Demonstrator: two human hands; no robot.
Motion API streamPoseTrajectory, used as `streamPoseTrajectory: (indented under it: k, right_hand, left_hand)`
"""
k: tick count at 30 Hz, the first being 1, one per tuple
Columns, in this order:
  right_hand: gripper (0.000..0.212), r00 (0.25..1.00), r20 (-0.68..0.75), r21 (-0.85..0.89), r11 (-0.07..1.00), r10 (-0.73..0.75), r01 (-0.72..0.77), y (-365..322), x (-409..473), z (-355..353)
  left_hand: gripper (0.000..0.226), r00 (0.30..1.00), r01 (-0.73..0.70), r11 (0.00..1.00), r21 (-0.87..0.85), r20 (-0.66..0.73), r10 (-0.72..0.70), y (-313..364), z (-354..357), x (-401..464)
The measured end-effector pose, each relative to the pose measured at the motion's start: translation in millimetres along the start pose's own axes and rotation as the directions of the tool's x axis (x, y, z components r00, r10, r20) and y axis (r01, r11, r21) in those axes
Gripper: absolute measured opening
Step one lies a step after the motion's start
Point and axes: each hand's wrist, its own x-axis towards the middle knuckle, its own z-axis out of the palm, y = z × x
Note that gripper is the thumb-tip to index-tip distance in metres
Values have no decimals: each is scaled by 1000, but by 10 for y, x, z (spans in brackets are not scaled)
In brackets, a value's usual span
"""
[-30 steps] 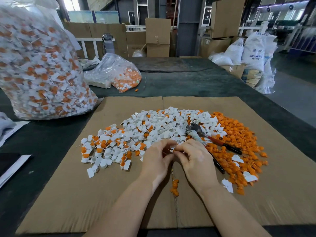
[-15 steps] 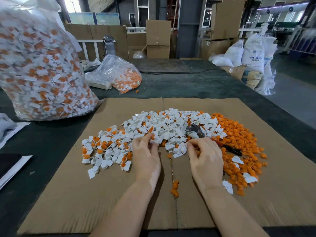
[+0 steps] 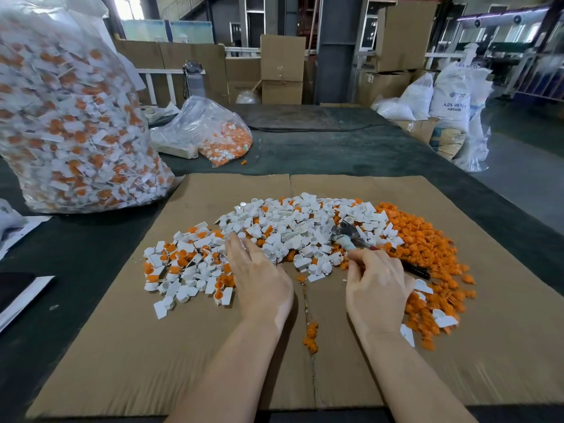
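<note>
To the left of the left hand (image 3: 262, 285), mixed white and orange pieces (image 3: 186, 267) lie on the cardboard (image 3: 122, 346). This hand is released, and its straight fingers touch the white pile (image 3: 293, 224) just ahead of it. The right hand (image 3: 378, 288) curls its fingers against the taped cutter (image 3: 348, 236). I cannot tell whether it grasps the cutter. Loose orange plugs (image 3: 427, 248) spread beyond it to the right.

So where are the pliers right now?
In the head view, the pliers lie right of centre, where the white pieces meet the orange pile, just beyond the right hand.
</note>
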Motion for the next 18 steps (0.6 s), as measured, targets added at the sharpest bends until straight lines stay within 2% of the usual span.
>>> streamPoseTrajectory:
  k: [3, 6, 9, 12, 14, 18]
  right_hand:
    - [14, 1000, 8, 3, 1000, 7, -7, 2, -1, 4]
    - [13, 1000, -6, -21, 1000, 5, -5, 12, 12, 22]
    - [13, 1000, -5, -112, 994, -6, 6, 17, 21, 49]
    - [12, 999, 42, -275, 960, -34, 44, -2, 11, 73]
    - [14, 994, 108, -373, 925, -34, 72, -9, 15, 85]
    - [19, 987, 158, -436, 897, -2, 72, 10, 19, 102]
  left_hand:
    - [65, 996, -89, 993, 72, -1, 89, -16, 11, 0]
    - [40, 964, -259, 959, 117, -33, 265, -28, 15, -24]
    - [30, 925, -376, 908, 184, 22, 379, -3, 30, -52]
    - [32, 910, -415, 887, 201, 115, 399, 1, 83, -31]
    - [31, 909, -415, 887, 204, 125, 397, 0, 90, -18]
    - [30, 915, -402, 903, 155, 111, 388, 1, 79, -7]
